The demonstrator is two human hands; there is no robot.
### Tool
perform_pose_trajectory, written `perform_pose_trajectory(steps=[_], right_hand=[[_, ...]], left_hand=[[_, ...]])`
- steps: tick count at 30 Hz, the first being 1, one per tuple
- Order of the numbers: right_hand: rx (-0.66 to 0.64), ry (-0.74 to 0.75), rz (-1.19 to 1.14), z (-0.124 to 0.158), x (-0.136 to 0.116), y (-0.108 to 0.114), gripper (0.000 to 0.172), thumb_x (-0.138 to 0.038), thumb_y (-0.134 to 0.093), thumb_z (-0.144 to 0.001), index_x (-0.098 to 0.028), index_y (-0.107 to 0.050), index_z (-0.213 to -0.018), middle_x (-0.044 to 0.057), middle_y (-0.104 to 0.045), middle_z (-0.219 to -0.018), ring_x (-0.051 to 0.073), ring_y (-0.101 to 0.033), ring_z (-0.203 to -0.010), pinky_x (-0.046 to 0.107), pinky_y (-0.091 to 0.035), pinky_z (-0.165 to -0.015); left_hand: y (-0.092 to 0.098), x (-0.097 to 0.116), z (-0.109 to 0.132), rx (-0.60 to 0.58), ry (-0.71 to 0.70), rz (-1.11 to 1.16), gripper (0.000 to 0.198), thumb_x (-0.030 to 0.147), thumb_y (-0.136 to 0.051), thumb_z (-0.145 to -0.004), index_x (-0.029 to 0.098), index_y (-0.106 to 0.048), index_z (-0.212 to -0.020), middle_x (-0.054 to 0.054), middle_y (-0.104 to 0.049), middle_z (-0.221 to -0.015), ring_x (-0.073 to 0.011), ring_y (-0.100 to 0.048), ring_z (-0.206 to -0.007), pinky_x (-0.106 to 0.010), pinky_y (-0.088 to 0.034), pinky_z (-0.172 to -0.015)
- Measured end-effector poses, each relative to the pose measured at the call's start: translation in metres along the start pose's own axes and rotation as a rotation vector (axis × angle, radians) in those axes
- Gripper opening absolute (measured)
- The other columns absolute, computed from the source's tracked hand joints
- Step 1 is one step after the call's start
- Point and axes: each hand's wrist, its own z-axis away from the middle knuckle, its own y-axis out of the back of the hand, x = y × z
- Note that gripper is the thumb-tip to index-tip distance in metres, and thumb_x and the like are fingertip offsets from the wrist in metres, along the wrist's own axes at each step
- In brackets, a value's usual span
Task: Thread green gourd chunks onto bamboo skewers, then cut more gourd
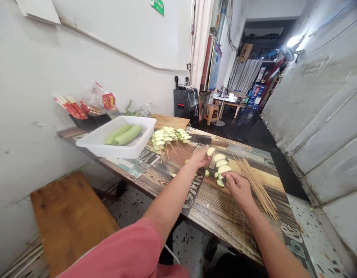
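Note:
Pinched in the fingers of my left hand (200, 159) is a pale zucchini slice (210, 151). My right hand (238, 187) is closed at the near end of a zucchini skewer (224, 169), on which several slices sit in a row. Most of the stick is hidden by the slices and my fingers. A few loose zucchini pieces (207, 173) lie on the table below my left hand. Finished-looking zucchini skewers (168, 135) are piled beyond it, their sticks pointing towards me. To the right of my right hand lies a bundle of bare bamboo skewers (258, 185).
A white plastic tub (123, 152) with whole zucchini (127, 135) stands at the table's left. A knife (205, 139) lies behind my left hand. Packaged chopsticks (72, 107) and a black speaker (186, 104) are near the wall. A wooden bench (72, 224) stands lower left.

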Motion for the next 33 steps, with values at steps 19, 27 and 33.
perform_pose_trajectory(steps=[19, 27, 33], right_hand=[[-0.039, 0.036, 0.16, 0.001, 0.004, 0.0, 0.045, -0.053, -0.051, -0.078, -0.013, -0.071, -0.083, 0.001, -0.054, -0.051, 0.014, -0.046, -0.049, 0.025, -0.034, -0.048], [-0.052, -0.007, 0.152, -0.001, 0.01, -0.001, 0.046, -0.053, -0.05, -0.077, -0.012, -0.07, -0.085, 0.0, -0.052, -0.051, 0.013, -0.042, -0.048, 0.024, -0.03, -0.046], [-0.076, -0.053, 0.116, 0.001, 0.006, -0.002, 0.046, -0.053, -0.051, -0.076, -0.011, -0.069, -0.085, -0.001, -0.048, -0.05, 0.011, -0.035, -0.046, 0.023, -0.026, -0.045]], left_hand=[[0.013, 0.004, -0.01, 0.117, -0.063, 0.06, 0.007, 0.007, -0.052, -0.085, 0.005, -0.059, -0.088, -0.011, -0.067, -0.069, -0.0154, -0.067, -0.062, -0.025, -0.056, -0.062], [0.01, 0.003, -0.009, 0.163, 0.004, 0.104, 0.011, 0.008, -0.06, -0.081, 0.002, -0.062, -0.09, -0.015, -0.068, -0.075, -0.0172, -0.068, -0.065, -0.025, -0.056, -0.065], [0.009, 0.005, -0.006, 0.158, -0.016, 0.071, 0.007, 0.007, -0.056, -0.083, 0.002, -0.061, -0.085, -0.012, -0.067, -0.069, -0.0153, -0.067, -0.06, -0.025, -0.056, -0.063]])
